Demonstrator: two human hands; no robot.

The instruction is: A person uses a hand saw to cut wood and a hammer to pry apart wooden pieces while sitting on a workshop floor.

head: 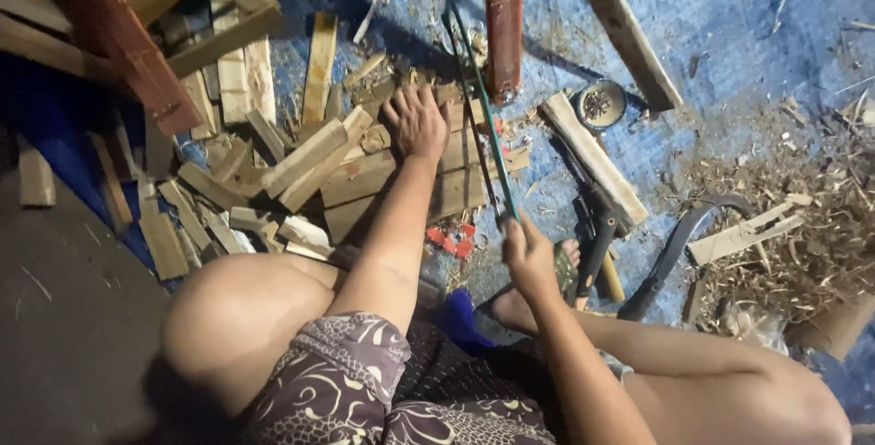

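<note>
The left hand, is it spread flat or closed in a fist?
Spread flat: the left hand lies palm down, fingers splayed, on the wooden planks.

I see dim, warm light from above, and deep shadow fills the left side. My head view looks slightly soft and grainy.

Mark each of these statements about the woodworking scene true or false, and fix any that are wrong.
1. The left hand rests on a pile of wooden blocks. True.
2. The right hand holds a hammer. False: it grips a thin green-framed saw.
3. The ground covering is a blue tarp. True.
4. Wood shavings lie on the person's left. False: they lie on the right.
5. The saw lies flat on the tarp. False: the right hand holds it up over the blocks.
</note>
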